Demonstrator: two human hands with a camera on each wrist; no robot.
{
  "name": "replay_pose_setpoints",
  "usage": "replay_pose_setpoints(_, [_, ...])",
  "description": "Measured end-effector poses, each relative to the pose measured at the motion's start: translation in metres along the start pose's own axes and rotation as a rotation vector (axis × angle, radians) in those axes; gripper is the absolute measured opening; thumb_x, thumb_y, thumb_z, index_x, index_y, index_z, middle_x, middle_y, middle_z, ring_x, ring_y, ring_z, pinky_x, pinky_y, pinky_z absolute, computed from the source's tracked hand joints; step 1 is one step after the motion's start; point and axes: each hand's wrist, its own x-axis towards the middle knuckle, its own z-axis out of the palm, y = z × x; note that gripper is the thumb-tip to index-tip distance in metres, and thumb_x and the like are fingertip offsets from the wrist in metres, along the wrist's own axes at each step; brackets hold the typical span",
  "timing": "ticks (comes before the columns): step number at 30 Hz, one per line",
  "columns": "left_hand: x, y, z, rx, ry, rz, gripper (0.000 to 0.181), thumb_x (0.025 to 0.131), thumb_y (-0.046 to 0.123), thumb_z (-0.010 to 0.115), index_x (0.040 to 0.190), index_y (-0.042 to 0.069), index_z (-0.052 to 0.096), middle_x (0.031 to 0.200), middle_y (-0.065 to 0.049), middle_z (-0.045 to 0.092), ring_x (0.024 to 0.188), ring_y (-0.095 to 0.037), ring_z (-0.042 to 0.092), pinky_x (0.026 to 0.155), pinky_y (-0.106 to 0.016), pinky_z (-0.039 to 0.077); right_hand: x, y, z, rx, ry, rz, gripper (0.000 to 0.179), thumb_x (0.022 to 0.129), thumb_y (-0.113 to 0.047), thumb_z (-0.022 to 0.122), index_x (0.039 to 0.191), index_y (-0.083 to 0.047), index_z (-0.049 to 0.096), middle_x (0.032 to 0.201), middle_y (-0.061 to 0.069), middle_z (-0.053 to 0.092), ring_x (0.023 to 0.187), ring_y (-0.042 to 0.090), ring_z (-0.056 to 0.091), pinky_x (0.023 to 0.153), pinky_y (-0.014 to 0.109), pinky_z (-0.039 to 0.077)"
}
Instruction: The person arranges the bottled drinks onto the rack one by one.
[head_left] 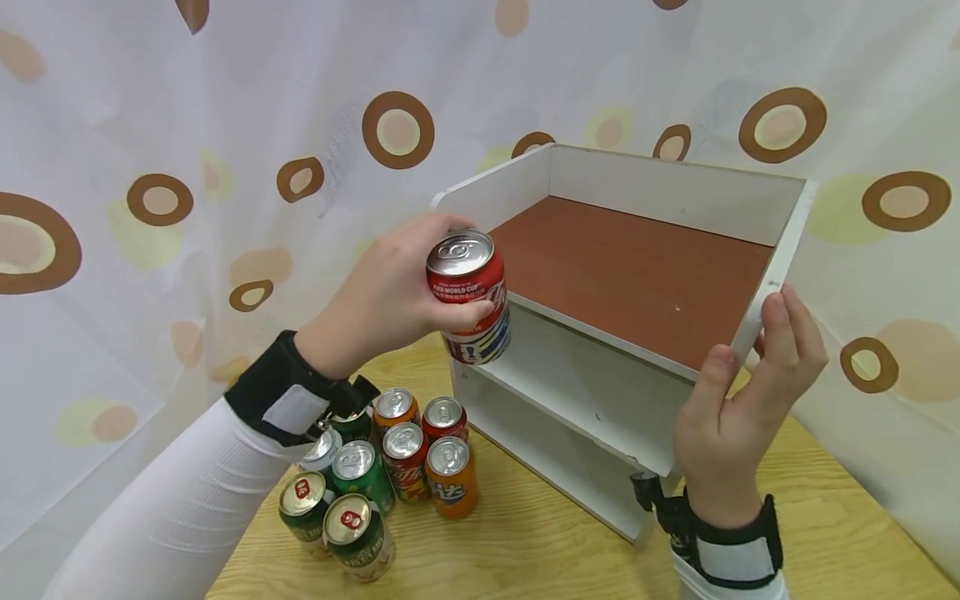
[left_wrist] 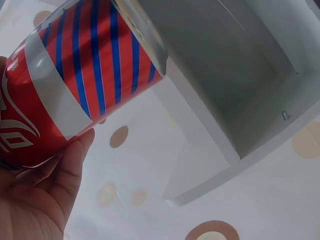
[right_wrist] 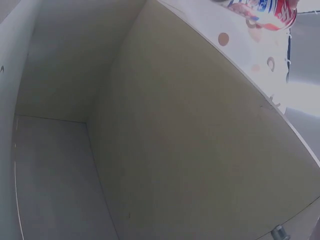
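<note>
A red cola can (head_left: 472,300) with blue stripes near its base is gripped by my left hand (head_left: 393,287), fingers behind it and thumb across its front. It is held up in the air at the left front corner of a white shelf unit (head_left: 540,379) with a brown top board (head_left: 637,267). In the left wrist view the can (left_wrist: 85,65) lies slanted in the hand, its base toward the shelf. My right hand (head_left: 750,408) holds the right side panel of the shelf near its upper front edge, thumb in front and fingers along the outside.
Several cans stand grouped on the wooden table (head_left: 525,542) left of the shelf, among them an orange can (head_left: 452,487), a green can (head_left: 363,479) and a dark green can with a gold top (head_left: 360,542). A patterned curtain (head_left: 480,83) hangs behind.
</note>
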Motion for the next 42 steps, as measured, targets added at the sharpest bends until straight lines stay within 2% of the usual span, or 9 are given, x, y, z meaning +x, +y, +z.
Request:
replay_pose_setpoints(8, [0.023,0.006,0.012,-0.056,-0.035,-0.005,0.061,0.084,0.025,0.084,0.131,0.002,0.055,0.125,-0.011,0.065,0.109,-0.023,0.064,0.091,-0.037,0.06,-0.001,-0.001,0.0,-0.001,0.009,-0.003,0.033,0.102,-0.005,0.048,0.131,0.008,0.049,0.14,0.017,0.045,0.13,0.034,0.04,0.102,0.03,0.036])
replay_pose_setpoints(17, [0.044,0.01,0.021,-0.114,-0.026,0.006,0.057,0.085,0.023,0.083,0.132,0.004,0.055,0.125,-0.009,0.064,0.107,-0.019,0.064,0.09,-0.031,0.059,-0.003,-0.001,-0.001,-0.005,0.017,-0.004,0.033,0.1,-0.004,0.048,0.132,0.008,0.05,0.14,0.017,0.046,0.129,0.034,0.04,0.1,0.029,0.035])
replay_pose_setpoints(32, [0.052,0.01,0.026,-0.105,0.005,0.011,0.056,0.085,0.023,0.083,0.131,0.005,0.055,0.126,-0.009,0.065,0.109,-0.019,0.064,0.09,-0.032,0.06,-0.006,-0.002,0.0,0.005,0.02,-0.019,0.033,0.102,-0.006,0.049,0.131,0.009,0.049,0.14,0.018,0.046,0.13,0.035,0.04,0.101,0.03,0.036])
replay_pose_setpoints(38, [0.057,0.007,0.031,-0.109,0.032,0.036,0.053,0.086,0.023,0.083,0.129,0.005,0.057,0.123,-0.007,0.067,0.107,-0.018,0.065,0.091,-0.03,0.06,-0.006,-0.003,0.0,0.0,0.02,-0.017,0.033,0.102,-0.006,0.049,0.131,0.009,0.05,0.14,0.018,0.046,0.131,0.035,0.04,0.101,0.03,0.036])
replay_pose_setpoints(42, [0.061,0.007,0.033,-0.111,0.025,-0.001,0.055,0.086,0.024,0.083,0.131,0.007,0.056,0.125,-0.006,0.067,0.109,-0.016,0.065,0.091,-0.03,0.059,-0.006,-0.004,0.0,0.004,0.018,-0.017,0.034,0.1,-0.005,0.049,0.131,0.009,0.05,0.14,0.018,0.046,0.13,0.035,0.04,0.1,0.029,0.036])
